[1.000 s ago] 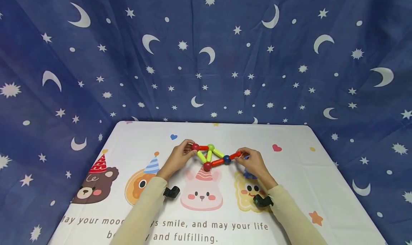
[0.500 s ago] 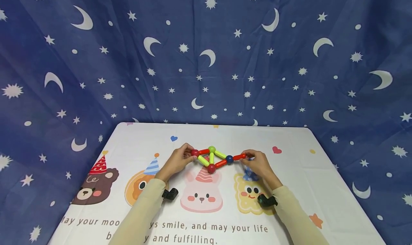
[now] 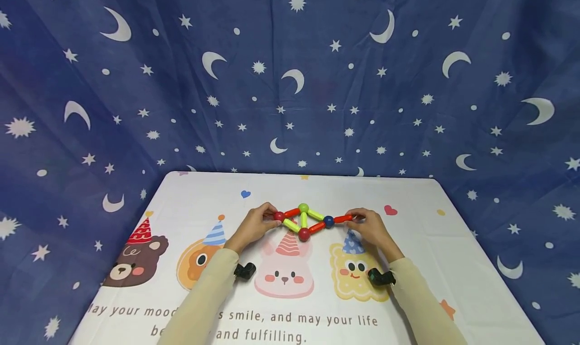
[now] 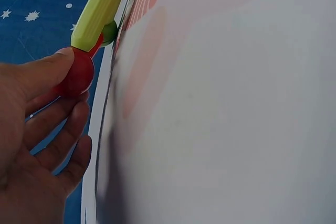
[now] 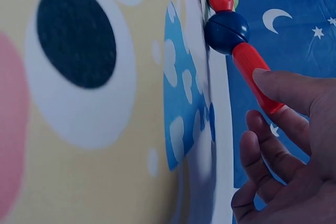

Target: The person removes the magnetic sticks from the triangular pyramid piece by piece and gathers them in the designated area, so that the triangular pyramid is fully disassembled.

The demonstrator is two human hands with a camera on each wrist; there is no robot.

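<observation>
Red, yellow-green sticks (image 3: 315, 215); starry blue backdrop (image 3: 290, 83).

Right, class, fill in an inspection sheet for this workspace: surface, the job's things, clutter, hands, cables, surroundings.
Surface: table under a white cartoon-animal cloth with printed writing.
Job's things: one rod-and-ball frame, with red and yellow-green rods joined by red, green and blue balls.
Clutter: nothing seen.
Hands: left hand pinches the end red ball; right hand pinches the end red rod beyond the blue ball.
Cables: nothing seen; black wrist devices on both cream sleeves.
Surroundings: blue moon-and-star backdrop.
</observation>
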